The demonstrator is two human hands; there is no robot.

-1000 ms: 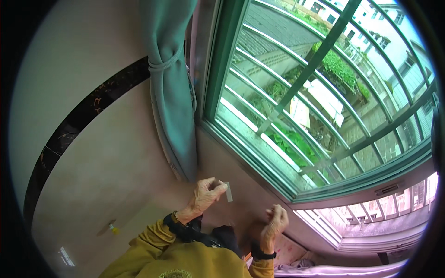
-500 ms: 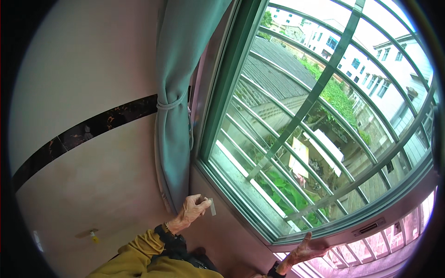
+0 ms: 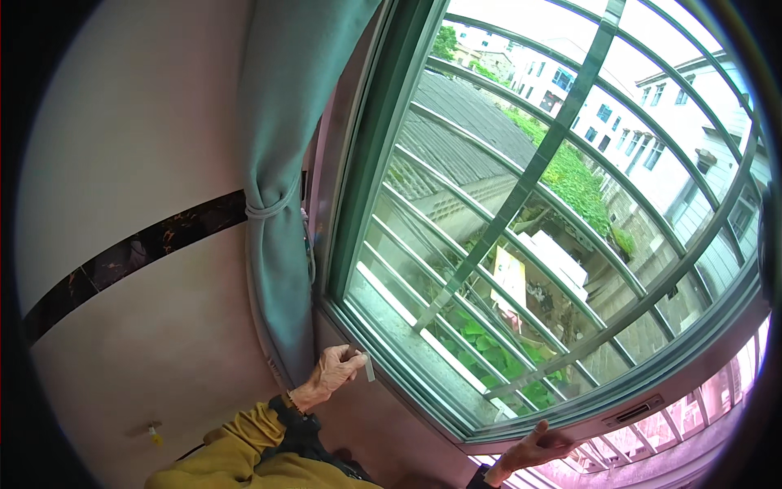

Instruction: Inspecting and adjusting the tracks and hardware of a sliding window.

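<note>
My left hand is closed, thumb and fingers pinching a small, thin, pale translucent strip that sticks out past the fingertips. It is beside the wall just below the window's lower left corner, close to the foot of the curtain. At the lower right, my right hand grips the edge of the sliding window sash. Its thumb points up along the frame, and the other fingers are partly hidden. Set into that sash is a recessed latch. The rest of the window has green-tinted glass and layered metal tracks.
A grey-blue curtain, tied with a band, hangs left of the window. Metal security bars cross outside, with roofs, plants and buildings beyond. A dark marbled strip runs along the pale wall, with a small yellow-tipped fitting lower down.
The view has turned slightly, so curtain and window sit farther left in the picture. Both hands keep their holds, the left on the strip and the right on the sash.
</note>
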